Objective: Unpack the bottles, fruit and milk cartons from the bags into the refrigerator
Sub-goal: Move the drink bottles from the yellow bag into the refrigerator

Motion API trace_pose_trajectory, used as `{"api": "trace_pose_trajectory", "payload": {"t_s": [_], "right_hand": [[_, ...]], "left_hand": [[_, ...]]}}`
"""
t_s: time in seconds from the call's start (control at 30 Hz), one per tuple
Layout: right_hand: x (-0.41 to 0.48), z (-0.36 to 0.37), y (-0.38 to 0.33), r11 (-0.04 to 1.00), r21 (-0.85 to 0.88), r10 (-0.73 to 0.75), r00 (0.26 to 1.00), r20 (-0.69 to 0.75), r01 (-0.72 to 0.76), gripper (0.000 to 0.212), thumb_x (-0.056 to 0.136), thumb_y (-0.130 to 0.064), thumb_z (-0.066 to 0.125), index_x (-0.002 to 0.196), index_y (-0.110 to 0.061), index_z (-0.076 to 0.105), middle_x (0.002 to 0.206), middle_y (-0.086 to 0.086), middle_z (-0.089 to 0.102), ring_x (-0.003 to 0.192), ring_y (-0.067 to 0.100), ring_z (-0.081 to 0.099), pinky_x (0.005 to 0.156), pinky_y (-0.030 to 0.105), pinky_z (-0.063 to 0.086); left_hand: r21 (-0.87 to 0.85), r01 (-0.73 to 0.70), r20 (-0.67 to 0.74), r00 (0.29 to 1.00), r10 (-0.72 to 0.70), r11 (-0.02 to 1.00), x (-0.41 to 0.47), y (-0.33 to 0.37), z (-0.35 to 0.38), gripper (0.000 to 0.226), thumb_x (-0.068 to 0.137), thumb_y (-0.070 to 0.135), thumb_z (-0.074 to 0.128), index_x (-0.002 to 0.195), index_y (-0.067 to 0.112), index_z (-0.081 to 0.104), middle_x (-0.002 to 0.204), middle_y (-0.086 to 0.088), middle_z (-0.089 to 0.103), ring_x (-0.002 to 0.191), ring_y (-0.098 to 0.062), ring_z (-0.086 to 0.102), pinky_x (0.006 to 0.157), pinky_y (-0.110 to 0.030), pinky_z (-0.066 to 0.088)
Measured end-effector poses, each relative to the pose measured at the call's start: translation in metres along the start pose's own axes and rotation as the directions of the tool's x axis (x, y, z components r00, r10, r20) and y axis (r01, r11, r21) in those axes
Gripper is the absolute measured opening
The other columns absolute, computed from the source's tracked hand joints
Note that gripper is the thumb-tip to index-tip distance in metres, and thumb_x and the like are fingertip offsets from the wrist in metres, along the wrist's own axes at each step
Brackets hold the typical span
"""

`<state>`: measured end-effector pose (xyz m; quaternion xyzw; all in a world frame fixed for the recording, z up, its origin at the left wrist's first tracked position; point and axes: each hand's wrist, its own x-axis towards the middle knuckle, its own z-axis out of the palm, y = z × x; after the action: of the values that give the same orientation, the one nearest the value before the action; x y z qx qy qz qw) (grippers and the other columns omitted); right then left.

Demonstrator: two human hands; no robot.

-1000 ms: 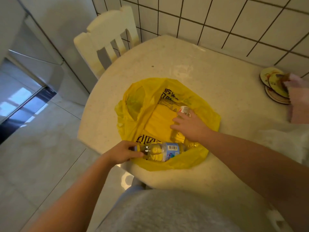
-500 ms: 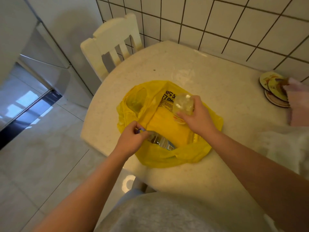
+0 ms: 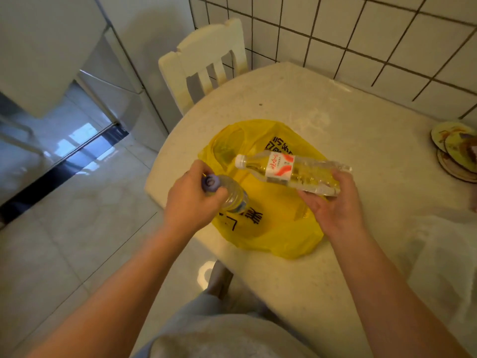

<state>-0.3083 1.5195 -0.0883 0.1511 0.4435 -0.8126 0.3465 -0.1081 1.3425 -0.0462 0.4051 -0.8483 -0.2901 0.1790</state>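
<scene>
Both bottles are out now. The red-label bottle (image 3: 281, 169) lies sideways in my right hand (image 3: 333, 205), fingers curled under its bottom end, above the yellow bag (image 3: 271, 233). My left hand (image 3: 191, 200) is wrapped round the neck of the purple-cap bottle (image 3: 232, 196), over the bag's left edge. A second ago both were lying in the bag, my hands just landing on them. The bag looks flat on the table (image 3: 309, 104), so probably empty, and the fridge run is next.
</scene>
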Motion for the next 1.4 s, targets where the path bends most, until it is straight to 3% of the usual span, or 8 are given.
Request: {"api": "trace_pose_trajectory", "payload": {"t_s": [0.17, 0.27, 0.43, 0.6, 0.77, 0.87, 1.1, 1.4], "right_hand": [[-0.036, 0.025, 0.034, 0.986, -0.046, 0.164, 0.981, 0.107, -0.16, 0.031, 0.091, -0.016, 0.061, 0.121, -0.011, 0.062, 0.115, 0.016, 0.071, 0.098, 0.035, 0.071, 0.082, 0.046, 0.057], [-0.065, 0.047, 0.063, 0.942, -0.107, 0.335, 0.908, 0.251, -0.317, 0.026, 0.09, -0.019, 0.059, 0.114, -0.009, 0.062, 0.101, 0.018, 0.073, 0.091, 0.035, 0.071, 0.08, 0.041, 0.06], [-0.099, 0.092, 0.119, 0.845, -0.38, 0.522, 0.737, 0.43, -0.377, 0.07, 0.037, -0.011, 0.095, 0.102, -0.003, 0.069, 0.098, 0.024, 0.07, 0.088, 0.04, 0.072, 0.081, 0.051, 0.057], [-0.131, 0.152, 0.215, 0.8, -0.585, 0.496, 0.693, 0.523, -0.131, 0.065, 0.061, 0.006, 0.074, 0.122, -0.011, 0.057, 0.105, 0.017, 0.071, 0.097, 0.035, 0.071, 0.081, 0.045, 0.06], [-0.178, 0.231, 0.335, 0.784, -0.603, 0.346, 0.702, 0.623, 0.148, 0.041, 0.065, -0.007, 0.077, 0.104, -0.014, 0.065, 0.09, 0.005, 0.073, 0.088, 0.023, 0.071, 0.076, 0.035, 0.058], [-0.202, 0.277, 0.401, 0.768, -0.599, 0.292, 0.71, 0.641, 0.225, 0.046, 0.065, -0.012, 0.079, 0.108, -0.012, 0.064, 0.092, 0.003, 0.074, 0.09, 0.024, 0.072, 0.078, 0.035, 0.058], [-0.233, 0.364, 0.501, 0.648, -0.663, 0.327, 0.649, 0.687, 0.375, 0.079, 0.06, -0.041, 0.083, 0.125, -0.006, 0.057, 0.109, 0.013, 0.071, 0.101, 0.033, 0.069, 0.094, 0.054, 0.054], [-0.231, 0.483, 0.62, 0.591, -0.649, 0.372, 0.552, 0.747, 0.479, 0.067, 0.065, -0.047, 0.078, 0.121, -0.013, 0.062, 0.105, 0.003, 0.074, 0.096, 0.018, 0.072, 0.077, 0.027, 0.057]], "left_hand": [[-0.144, 0.033, -0.231, 0.971, -0.066, 0.989, -0.011, -0.022, -0.044, 0.02, 0.082, 0.022, 0.074, 0.093, 0.016, 0.058, 0.08, 0.006, 0.06, 0.072, -0.01, 0.057, 0.063, -0.033, 0.049], [-0.195, 0.016, -0.289, 0.954, -0.073, 0.981, -0.022, -0.046, -0.071, 0.02, 0.082, 0.026, 0.078, 0.089, 0.023, 0.059, 0.078, 0.008, 0.062, 0.069, -0.006, 0.058, 0.063, -0.027, 0.05], [-0.268, -0.01, -0.348, 0.933, -0.087, 0.963, -0.044, -0.101, -0.119, 0.021, 0.082, 0.022, 0.08, 0.087, 0.027, 0.06, 0.072, 0.003, 0.059, 0.061, -0.006, 0.048, 0.058, -0.02, 0.041], [-0.262, -0.051, -0.403, 0.913, -0.061, 0.964, -0.072, -0.193, -0.195, 0.023, 0.083, 0.037, 0.075, 0.095, 0.024, 0.061, 0.086, 0.011, 0.063, 0.075, 0.001, 0.055, 0.067, -0.013, 0.042], [-0.232, -0.129, -0.444, 0.896, 0.013, 0.964, -0.1, -0.293, -0.28, 0.025, 0.087, 0.041, 0.061, 0.101, 0.02, 0.059, 0.099, 0.014, 0.052, 0.091, -0.006, 0.054, 0.077, -0.016, 0.043], [-0.221, -0.123, -0.446, 0.895, 0.011, 0.967, -0.115, -0.34, -0.327, 0.024, 0.089, 0.039, 0.059, 0.101, 0.019, 0.059, 0.1, 0.015, 0.05, 0.094, -0.003, 0.053, 0.08, -0.011, 0.04], [-0.439, 0.005, -0.523, 0.812, -0.26, 0.899, -0.151, -0.441, -0.4, 0.022, 0.089, 0.047, 0.058, 0.097, 0.027, 0.061, 0.094, 0.003, 0.066, 0.089, -0.014, 0.065, 0.08, -0.034, 0.053], [-0.514, 0.098, -0.588, 0.683, -0.433, 0.852, -0.12, -0.535, -0.46, 0.031, 0.092, 0.044, 0.053, 0.098, 0.014, 0.06, 0.092, -0.007, 0.066, 0.088, -0.021, 0.064, 0.082, -0.038, 0.052]]}}
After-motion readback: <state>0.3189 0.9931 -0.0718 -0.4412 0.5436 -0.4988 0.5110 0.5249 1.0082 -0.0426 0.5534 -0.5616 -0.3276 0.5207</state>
